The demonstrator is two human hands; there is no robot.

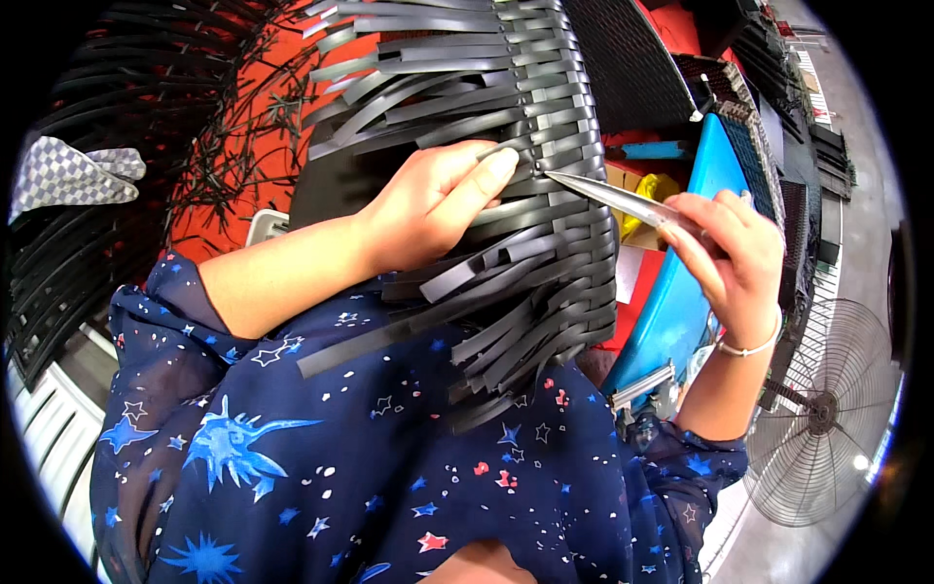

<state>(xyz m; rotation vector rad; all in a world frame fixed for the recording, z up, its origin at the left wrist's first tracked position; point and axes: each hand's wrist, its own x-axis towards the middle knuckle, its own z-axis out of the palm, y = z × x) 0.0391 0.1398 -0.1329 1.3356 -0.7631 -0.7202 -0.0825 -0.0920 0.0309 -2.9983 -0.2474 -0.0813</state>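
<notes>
Clamps fingers of left hand point(433, 202) on a black strip point(522, 153), of right hand point(728, 251) on a metal spike point(623, 201), at an apparently formed woven band point(547, 80) (with many loose ends point(438, 66) left).

The scene is brightly lit, apparently from above. Pale sheen is thrown off the woven panel point(559, 127), and the pointed tool point(615, 199) is streaked with glare. Below the panel's lower edge, the shirt point(389, 487) is shadowed. White glare is caught on the fan point(823, 413). Straight lines are bent toward the black rim.
</notes>
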